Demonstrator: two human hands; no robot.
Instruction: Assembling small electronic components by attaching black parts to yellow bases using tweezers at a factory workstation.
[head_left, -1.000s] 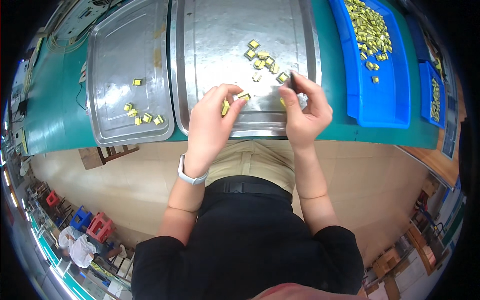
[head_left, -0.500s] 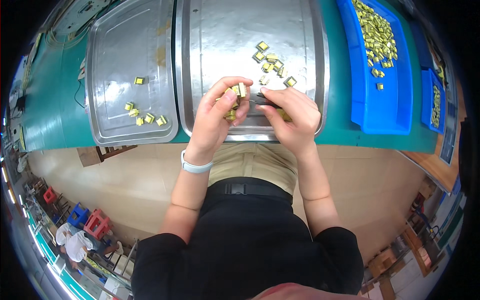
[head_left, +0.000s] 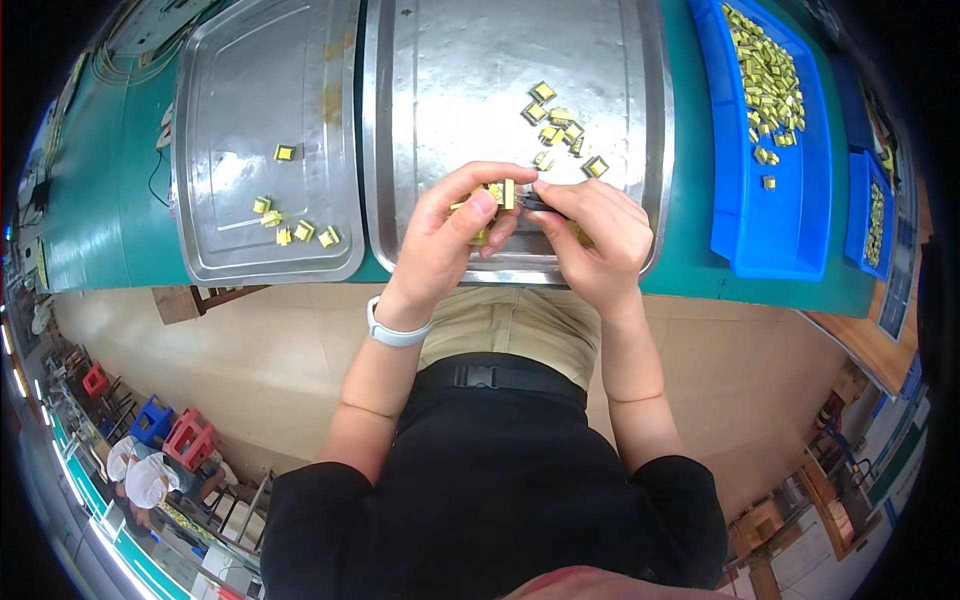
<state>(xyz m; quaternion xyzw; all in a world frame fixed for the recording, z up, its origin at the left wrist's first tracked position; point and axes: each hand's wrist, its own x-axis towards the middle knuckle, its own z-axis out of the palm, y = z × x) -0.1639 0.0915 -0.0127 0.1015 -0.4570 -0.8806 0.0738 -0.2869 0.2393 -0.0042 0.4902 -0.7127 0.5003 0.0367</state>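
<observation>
I see a small yellow part (head_left: 503,192) pinched in my left hand (head_left: 452,235) fingers over the middle steel tray (head_left: 440,90); my right hand (head_left: 595,235) fingers grip a dark tool (head_left: 532,203) touching it. Loose yellow parts (head_left: 556,125) lie just beyond.

Two trays sit side by side on the desk (head_left: 110,200). The left tray (head_left: 230,90) holds a few small parts (head_left: 300,232). The middle tray (head_left: 450,70) holds more, and a bin (head_left: 770,230) of parts sits to its right.
</observation>
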